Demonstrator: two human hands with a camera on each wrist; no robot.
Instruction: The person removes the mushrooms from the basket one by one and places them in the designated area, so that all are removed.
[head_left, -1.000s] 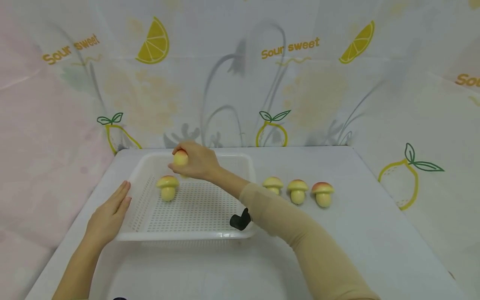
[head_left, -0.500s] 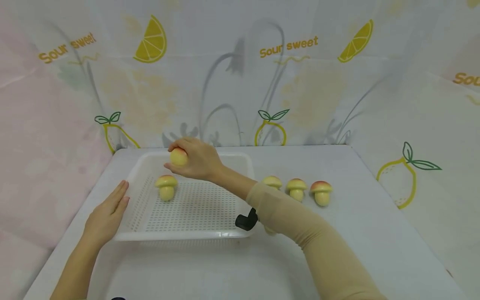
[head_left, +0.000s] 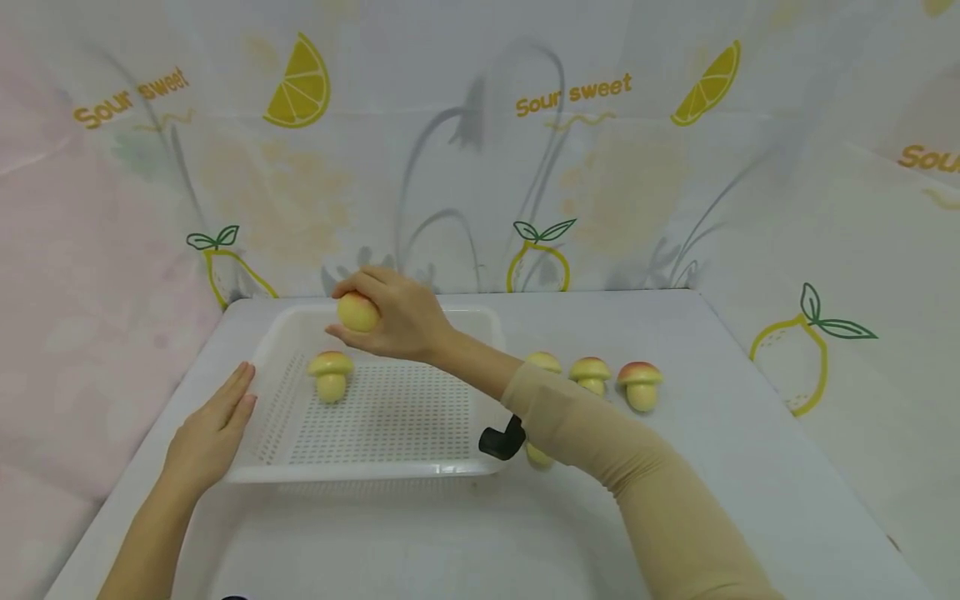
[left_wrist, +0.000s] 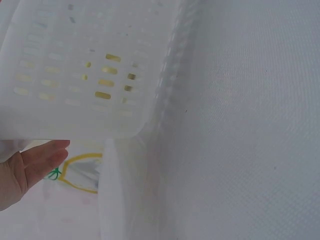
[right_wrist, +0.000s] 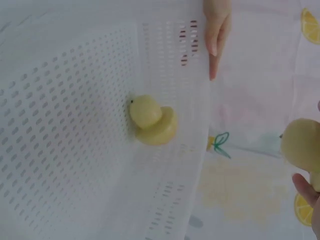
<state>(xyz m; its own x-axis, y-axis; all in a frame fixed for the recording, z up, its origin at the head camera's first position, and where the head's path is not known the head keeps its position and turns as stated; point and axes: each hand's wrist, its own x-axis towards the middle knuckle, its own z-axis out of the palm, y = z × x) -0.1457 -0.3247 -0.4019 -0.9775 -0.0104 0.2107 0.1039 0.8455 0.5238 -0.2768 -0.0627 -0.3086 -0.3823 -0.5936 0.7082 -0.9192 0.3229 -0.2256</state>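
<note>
My right hand (head_left: 401, 321) grips a toy mushroom (head_left: 357, 312), pale yellow with a reddish tinge, above the far left part of a white perforated basket (head_left: 367, 472). In the right wrist view the held mushroom's rounded end (right_wrist: 300, 145) shows at the right edge, with a fingertip under it. A second toy mushroom (head_left: 331, 375) lies inside the basket, near its left wall, cap away from me. My left hand (head_left: 210, 437) rests along the basket's left rim, fingers straight. Through the basket's slots, the left wrist view shows bits of yellow.
Right of the basket, several more mushrooms lie on the white table, among them a red-capped one (head_left: 641, 386). One mushroom (head_left: 538, 454) is partly hidden under my right forearm (head_left: 600, 433). A lemon-printed cloth (head_left: 450, 150) hangs behind the table.
My right hand has risen slightly with the mushroom, whose rounded end now faces me more. The forearm has shifted right, uncovering part of a mushroom on the table. My left hand stays at the rim.
</note>
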